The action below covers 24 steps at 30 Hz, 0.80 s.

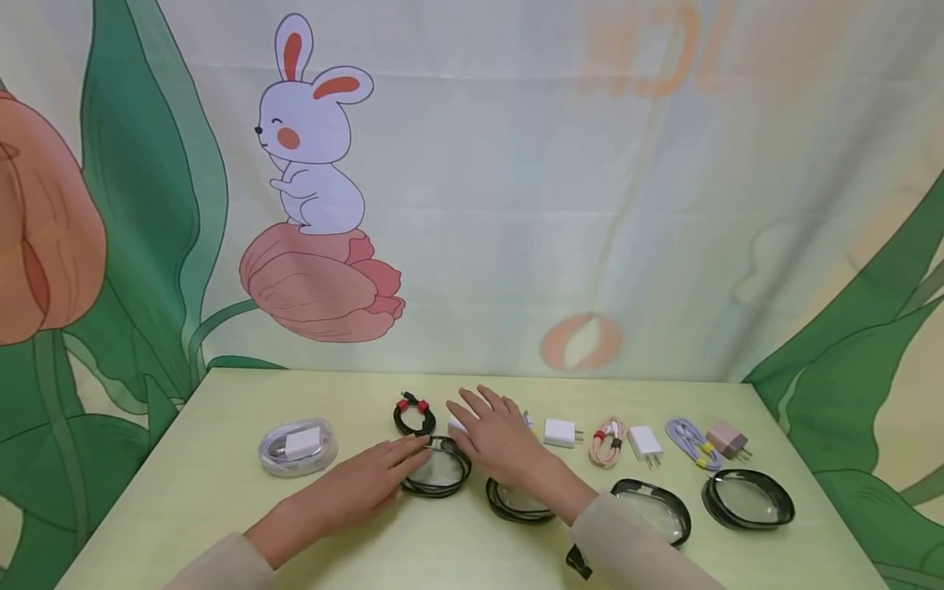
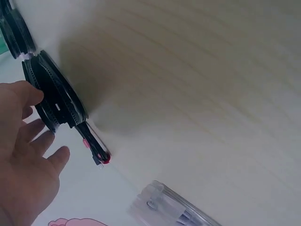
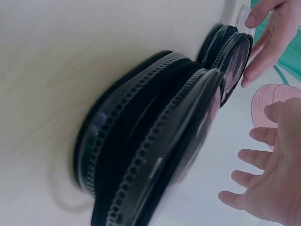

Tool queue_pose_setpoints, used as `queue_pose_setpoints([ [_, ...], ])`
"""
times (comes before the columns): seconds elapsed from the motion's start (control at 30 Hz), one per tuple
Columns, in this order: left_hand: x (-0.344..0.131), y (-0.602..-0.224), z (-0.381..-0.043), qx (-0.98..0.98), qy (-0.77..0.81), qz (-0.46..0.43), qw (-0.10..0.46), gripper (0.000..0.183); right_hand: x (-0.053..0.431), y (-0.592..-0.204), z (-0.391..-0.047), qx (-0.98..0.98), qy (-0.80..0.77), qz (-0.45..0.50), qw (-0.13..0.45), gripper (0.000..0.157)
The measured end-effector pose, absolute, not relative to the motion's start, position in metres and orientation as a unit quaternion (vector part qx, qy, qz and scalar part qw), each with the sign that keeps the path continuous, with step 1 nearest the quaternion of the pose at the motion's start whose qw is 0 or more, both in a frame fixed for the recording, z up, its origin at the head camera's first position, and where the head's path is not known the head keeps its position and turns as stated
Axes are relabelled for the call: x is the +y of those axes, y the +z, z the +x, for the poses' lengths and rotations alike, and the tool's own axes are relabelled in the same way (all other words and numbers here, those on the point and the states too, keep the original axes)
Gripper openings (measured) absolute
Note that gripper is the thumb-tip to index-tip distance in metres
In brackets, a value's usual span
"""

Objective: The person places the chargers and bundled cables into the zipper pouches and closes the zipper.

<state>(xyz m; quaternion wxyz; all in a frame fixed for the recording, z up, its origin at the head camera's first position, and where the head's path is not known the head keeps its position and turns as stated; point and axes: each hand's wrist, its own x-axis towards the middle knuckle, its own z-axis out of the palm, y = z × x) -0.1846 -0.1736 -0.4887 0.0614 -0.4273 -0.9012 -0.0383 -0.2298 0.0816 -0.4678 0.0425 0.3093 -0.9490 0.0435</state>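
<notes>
My left hand (image 1: 361,483) reaches over a round black zip case (image 1: 459,482) with a clear top, its fingers extended at the near-left rim. In the left wrist view its thumb lies against the side of that case (image 2: 59,94). My right hand (image 1: 497,434) is spread, palm down, partly hiding a white charger (image 1: 455,426) and a second round case (image 1: 509,511). The right wrist view shows this hand (image 3: 277,174) beside the clear top of a case (image 3: 136,136), with nothing gripped. Behind the left hand lies a coiled black cable (image 1: 399,419) with red ties.
Left on the table (image 1: 192,492) lies a coiled white cable (image 1: 269,455) with a charger (image 1: 302,443). To the right are white chargers (image 1: 560,433), a pink cable (image 1: 599,447), a lavender cable (image 1: 686,438), a pink charger (image 1: 726,439) and more round cases (image 1: 778,508). A printed curtain (image 1: 479,246) hangs behind.
</notes>
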Motion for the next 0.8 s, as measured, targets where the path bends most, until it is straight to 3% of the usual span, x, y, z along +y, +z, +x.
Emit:
queue_pose_setpoints([
  [0.37, -0.164, -0.492, -0.192, -0.884, 0.055, -0.446, 0.133, 0.039, 0.091, -0.474, -0.230, -0.949, 0.046, 0.306, 0.050, 0.050],
  [0.53, -0.159, -0.492, -0.193, -0.877, 0.072, -0.444, 0.171, 0.041, 0.092, -0.472, -0.231, -0.948, 0.046, 0.309, 0.052, 0.050],
  [0.8, -0.158, -0.491, -0.192, -0.896, 0.039, -0.419, 0.142, 0.053, 0.096, -0.471, -0.232, -0.948, 0.042, 0.312, 0.058, 0.049],
])
